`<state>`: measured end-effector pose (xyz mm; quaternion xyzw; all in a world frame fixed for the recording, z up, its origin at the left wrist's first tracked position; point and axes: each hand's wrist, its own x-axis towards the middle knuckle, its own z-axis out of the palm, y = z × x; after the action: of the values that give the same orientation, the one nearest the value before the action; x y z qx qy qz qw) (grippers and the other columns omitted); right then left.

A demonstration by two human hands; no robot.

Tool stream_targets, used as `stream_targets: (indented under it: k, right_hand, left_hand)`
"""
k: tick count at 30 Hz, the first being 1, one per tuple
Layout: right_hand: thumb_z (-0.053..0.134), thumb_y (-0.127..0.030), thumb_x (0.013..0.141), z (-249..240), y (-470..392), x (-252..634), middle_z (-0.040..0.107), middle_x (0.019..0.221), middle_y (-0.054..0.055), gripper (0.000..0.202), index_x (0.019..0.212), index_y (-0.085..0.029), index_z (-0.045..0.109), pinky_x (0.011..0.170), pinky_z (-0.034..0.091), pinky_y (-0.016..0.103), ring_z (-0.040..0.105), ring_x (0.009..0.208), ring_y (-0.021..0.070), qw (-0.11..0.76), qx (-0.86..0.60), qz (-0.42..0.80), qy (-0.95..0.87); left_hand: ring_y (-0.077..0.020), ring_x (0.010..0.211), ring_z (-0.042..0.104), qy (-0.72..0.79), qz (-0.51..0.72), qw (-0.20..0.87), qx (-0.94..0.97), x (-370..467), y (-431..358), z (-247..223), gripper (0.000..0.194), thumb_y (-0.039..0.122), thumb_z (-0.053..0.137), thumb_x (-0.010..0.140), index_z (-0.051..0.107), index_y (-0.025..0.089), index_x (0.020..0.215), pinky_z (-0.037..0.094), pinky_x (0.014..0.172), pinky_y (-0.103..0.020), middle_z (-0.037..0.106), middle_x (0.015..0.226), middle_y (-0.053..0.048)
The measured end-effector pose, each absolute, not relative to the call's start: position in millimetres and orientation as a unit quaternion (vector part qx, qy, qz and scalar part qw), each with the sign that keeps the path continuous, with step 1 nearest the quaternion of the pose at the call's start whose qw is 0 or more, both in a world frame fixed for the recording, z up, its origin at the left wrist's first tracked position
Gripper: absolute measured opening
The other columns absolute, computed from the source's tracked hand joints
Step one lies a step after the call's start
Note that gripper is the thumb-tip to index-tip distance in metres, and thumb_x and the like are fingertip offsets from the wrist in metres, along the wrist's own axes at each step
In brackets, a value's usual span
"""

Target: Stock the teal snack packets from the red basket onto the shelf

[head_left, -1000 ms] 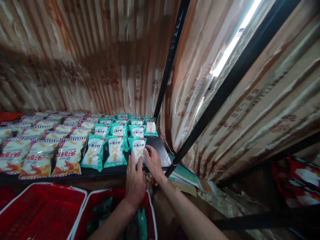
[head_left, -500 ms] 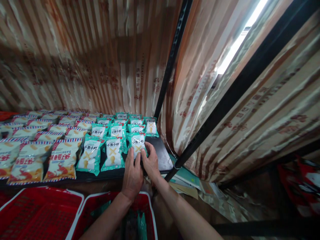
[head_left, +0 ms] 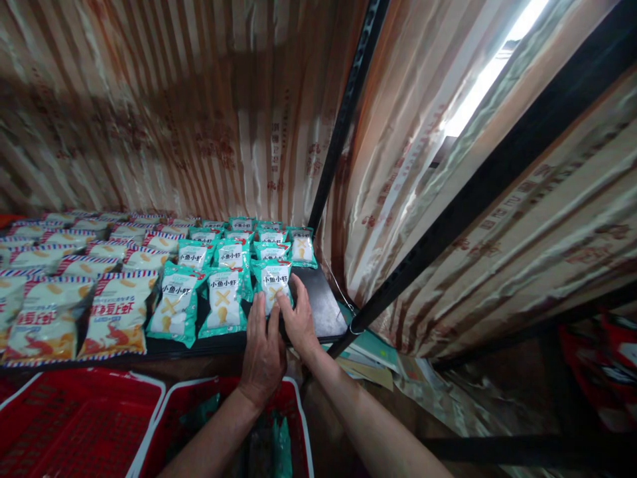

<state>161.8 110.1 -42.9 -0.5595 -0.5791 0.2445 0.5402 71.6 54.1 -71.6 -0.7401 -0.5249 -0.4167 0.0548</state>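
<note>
A teal-and-white snack bag (head_left: pixel 273 273) leans upright at the front of the shelf, with its lower part hidden by my fingers. My left hand (head_left: pixel 263 348) has its fingers against the bag's lower left front. Around its lower right side curls my right hand (head_left: pixel 299 317), thumb on the front. Between them the two hands grip the bag. Just left stands a matching snack bag (head_left: pixel 223 302), and beyond it another teal bag (head_left: pixel 174 305). More teal bags (head_left: pixel 232 255) are lined up in rows behind.
Cream-and-orange snack bags (head_left: pixel 117 315) fill the shelf's left side. Bare black shelf (head_left: pixel 323 305) shows at right, beside a black metal post (head_left: pixel 371 309). Below are a red basket (head_left: pixel 92 405) and a second red basket (head_left: pixel 304 431) holding teal bags. Striped sheeting (head_left: pixel 223 99) hangs behind.
The view has shifted slightly. Both hands stay on the same bag; my right hand's fingers have shifted slightly at its right side.
</note>
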Motion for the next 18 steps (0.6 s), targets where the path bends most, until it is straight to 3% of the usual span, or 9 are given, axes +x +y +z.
stream_targets:
  k: [7, 10, 13, 18]
  right_hand:
    - [0.053, -0.042, 0.082, -46, 107, 163, 0.050, 0.134, 0.015, 0.057, 0.132, -0.016, 0.043, 0.107, 0.034, 0.047, 0.046, 0.126, 0.0271, 0.539, -0.565, 0.251, -0.572]
    - [0.052, -0.042, 0.083, -45, 105, 164, 0.049, 0.135, 0.015, 0.057, 0.132, -0.016, 0.043, 0.108, 0.033, 0.048, 0.044, 0.127, 0.0272, 0.538, -0.568, 0.243, -0.573]
    - [0.050, -0.041, 0.084, -41, 97, 166, 0.046, 0.137, 0.016, 0.057, 0.133, -0.014, 0.040, 0.109, 0.032, 0.048, 0.042, 0.129, 0.0265, 0.539, -0.565, 0.228, -0.581]
    - [0.047, -0.033, 0.088, -27, 55, 172, 0.048, 0.135, 0.013, 0.049, 0.133, -0.018, 0.041, 0.108, 0.035, 0.048, 0.044, 0.128, 0.0248, 0.556, -0.517, 0.181, -0.625]
  left_hand:
    - [-0.0350, 0.143, 0.008, -0.499, -0.422, 0.074, -0.753, 68, 51, -78, 0.058, 0.009, 0.041, 0.088, 0.022, 0.013, 0.143, 0.032, 0.107, -0.058, 0.003, 0.155, -0.023]
    - [-0.0354, 0.143, 0.007, -0.485, -0.431, 0.081, -0.757, 67, 49, -74, 0.058, 0.008, 0.041, 0.088, 0.023, 0.014, 0.142, 0.032, 0.107, -0.059, 0.004, 0.156, -0.022]
    - [-0.0335, 0.143, 0.013, -0.466, -0.444, 0.075, -0.762, 66, 38, -65, 0.052, 0.007, 0.041, 0.087, 0.032, 0.012, 0.138, 0.033, 0.108, -0.056, 0.016, 0.153, -0.022]
    - [-0.0252, 0.133, 0.038, -0.394, -0.451, 0.000, -0.801, 63, -5, -63, 0.044, 0.010, 0.040, 0.087, 0.044, 0.016, 0.130, 0.044, 0.103, -0.043, 0.050, 0.134, -0.016]
